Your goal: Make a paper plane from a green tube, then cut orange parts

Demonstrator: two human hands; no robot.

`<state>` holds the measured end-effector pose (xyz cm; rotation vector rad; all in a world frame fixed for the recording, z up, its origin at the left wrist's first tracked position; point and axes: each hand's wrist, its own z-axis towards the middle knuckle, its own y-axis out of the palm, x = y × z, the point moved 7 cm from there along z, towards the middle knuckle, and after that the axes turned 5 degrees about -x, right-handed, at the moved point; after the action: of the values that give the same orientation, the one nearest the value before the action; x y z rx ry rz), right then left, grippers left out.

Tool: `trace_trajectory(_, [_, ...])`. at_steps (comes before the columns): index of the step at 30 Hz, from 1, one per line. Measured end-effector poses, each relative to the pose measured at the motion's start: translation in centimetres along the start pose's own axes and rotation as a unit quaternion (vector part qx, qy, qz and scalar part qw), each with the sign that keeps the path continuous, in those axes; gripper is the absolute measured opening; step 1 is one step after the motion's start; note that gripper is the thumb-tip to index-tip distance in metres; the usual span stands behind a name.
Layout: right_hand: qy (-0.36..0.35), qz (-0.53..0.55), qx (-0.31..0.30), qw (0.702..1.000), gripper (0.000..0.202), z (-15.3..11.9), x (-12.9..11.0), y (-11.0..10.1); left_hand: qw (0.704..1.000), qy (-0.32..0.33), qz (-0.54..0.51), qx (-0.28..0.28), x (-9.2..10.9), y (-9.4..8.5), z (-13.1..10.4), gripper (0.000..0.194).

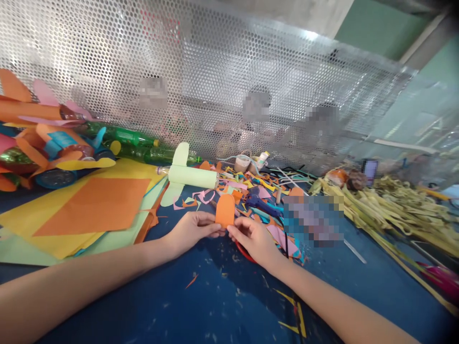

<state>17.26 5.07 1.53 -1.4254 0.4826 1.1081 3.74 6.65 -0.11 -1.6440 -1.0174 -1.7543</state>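
Observation:
Between my two hands, an orange paper piece (225, 210) with a rounded top stands upright above the blue table. My left hand (196, 229) pinches its lower left corner between thumb and fingers. At the lower right corner, my right hand (254, 239) grips it the same way. Just beyond lies a bottle wrapped in pale green paper (193, 176), with pale green rounded fins sticking out. Part of a red ring-shaped thing (245, 253) shows beneath my right hand, the rest hidden. A dark blue tool (263, 205) lies among paper scraps, its kind unclear.
Stacked coloured paper sheets (96, 205) lie at left, below paper-covered bottles (57, 148) and green bottles (129, 136). Colourful scraps (261, 181) spread past my hands, near small tubs (242, 163). Dried yellowish strips (387, 205) cover the right side. A perforated metal screen (215, 71) rises behind.

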Motion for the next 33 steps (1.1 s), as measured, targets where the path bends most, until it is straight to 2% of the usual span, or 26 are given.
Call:
trace_trajectory(5, [0.01,0.029,0.003,1.0,0.022,0.0,0.0,0.1,1.0,-0.001,-0.005,0.002,0.0,0.0,0.0,0.026])
trace_trajectory(12, [-0.016,-0.016,-0.004,1.0,0.02,0.0,-0.9,0.1,1.0,0.017,0.0,-0.013,0.4,0.3,0.0,0.027])
trace_trajectory(18, [-0.021,-0.033,-0.006,0.999,0.019,-0.1,-1.3,-0.1,1.0,0.006,0.001,-0.01,0.2,0.3,0.1,0.029])
trace_trajectory(23, [-0.024,0.01,0.019,0.999,0.013,-0.2,-1.4,-0.1,1.0,0.01,0.009,0.0,0.3,0.2,0.1,0.029])
trace_trajectory(27, [-0.058,0.06,0.077,0.994,0.03,-0.4,-2.1,-0.7,0.999,0.017,0.032,-0.019,0.4,0.5,0.1,0.029])
trace_trajectory(33, [-0.046,0.035,0.062,0.996,0.035,-0.5,-2.3,-0.7,0.996,0.023,0.074,-0.044,0.5,0.8,0.0,0.025])
